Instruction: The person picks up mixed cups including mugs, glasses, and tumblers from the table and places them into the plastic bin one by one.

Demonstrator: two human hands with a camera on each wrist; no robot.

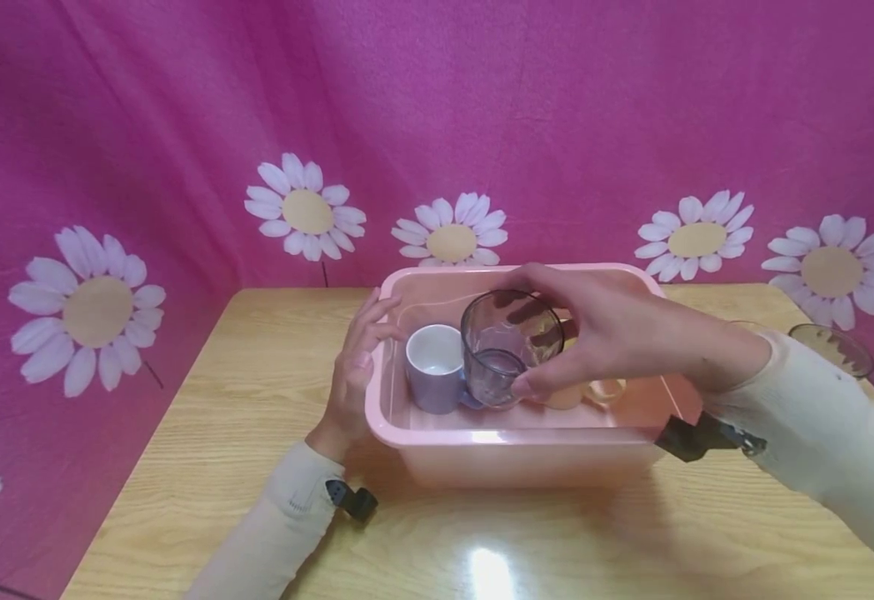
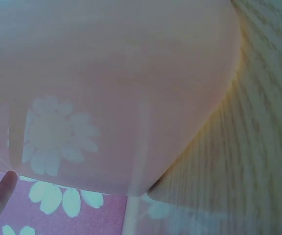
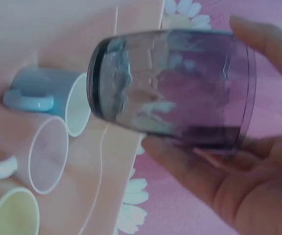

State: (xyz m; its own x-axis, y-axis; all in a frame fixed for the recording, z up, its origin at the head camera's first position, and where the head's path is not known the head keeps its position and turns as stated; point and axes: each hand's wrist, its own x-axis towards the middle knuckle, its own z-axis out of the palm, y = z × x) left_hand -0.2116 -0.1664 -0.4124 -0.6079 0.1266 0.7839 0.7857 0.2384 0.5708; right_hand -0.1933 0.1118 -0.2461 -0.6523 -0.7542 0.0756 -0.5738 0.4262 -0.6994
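Glass [image 1: 510,348], smoky and see-through, is held upright over the left-middle part of the pink tub [image 1: 485,436]. The right hand [image 1: 590,325] grips it near its upper part, with the thumb on the near side and the fingers around the far side. I cannot tell if the base of the glass touches something below it.

On the near side of the tub, there is the bare wooden surface [image 1: 377,558], with a bright reflection of light. The left hand [image 1: 352,367] rests against the left rim of the tub; its fingers are rather straight and their tips come over this rim. Both arms wear light sleeves [image 1: 279,517], each with a small black device at the wrist.

Inside the tub, a blue-grey mug [image 1: 437,390] stands at the left end, just beside the glass as seen from above. From the right wrist, one sees also a pink mug [image 3: 13,139] and a yellow mug [image 3: 14,215] in a row with it.

To the right of the tub, past the right sleeve, lies a round dark glass dish [image 1: 830,350]. Behind the tub hangs a magenta cloth [image 1: 422,100] with white daisies [image 1: 307,212].
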